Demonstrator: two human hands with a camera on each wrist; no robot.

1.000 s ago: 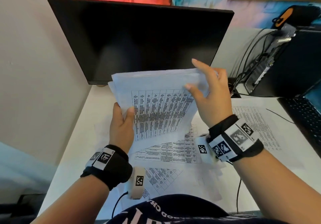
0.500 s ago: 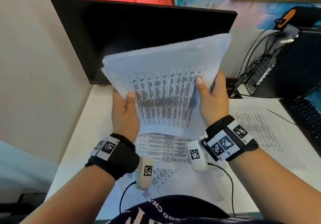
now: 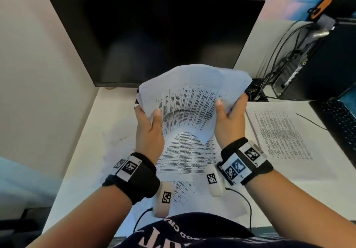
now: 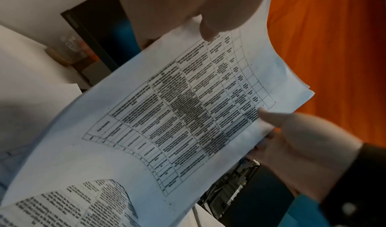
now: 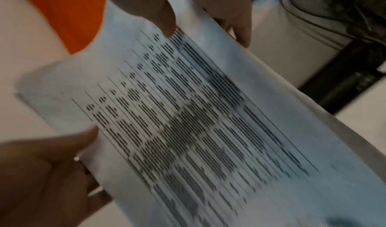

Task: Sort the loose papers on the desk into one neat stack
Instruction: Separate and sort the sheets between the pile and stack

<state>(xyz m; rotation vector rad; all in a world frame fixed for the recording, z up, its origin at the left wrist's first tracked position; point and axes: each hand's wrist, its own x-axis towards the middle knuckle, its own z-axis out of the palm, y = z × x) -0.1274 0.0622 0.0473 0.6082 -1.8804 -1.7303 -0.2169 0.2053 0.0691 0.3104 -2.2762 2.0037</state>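
Lying nearest the body at 6 o'clock, loose printed sheets (image 3: 181, 188) overlapped on the white desk (image 3: 81, 151), one table-printed page (image 3: 185, 155) showing between the wrists. Above them, clear of the desk, a sheaf of papers (image 3: 192, 101) was held up, bowed along its top edge, printed table facing the person. Left hand (image 3: 149, 130) gripped the sheaf's left edge, thumb on the front, fingers curled behind. Right hand (image 3: 230, 120) gripped the right edge likewise, thumb pressed on the print; left wrist view showed its fingers behind the sheets. At 3 o'clock one more printed sheet (image 3: 279, 136) lay flat and apart. Farther, at 12 o'clock, a dark monitor (image 3: 152, 36) stood. At 2 o'clock a computer tower (image 3: 323, 61) with cables (image 3: 277, 55) sat beside a keyboard edge (image 3: 339, 124).
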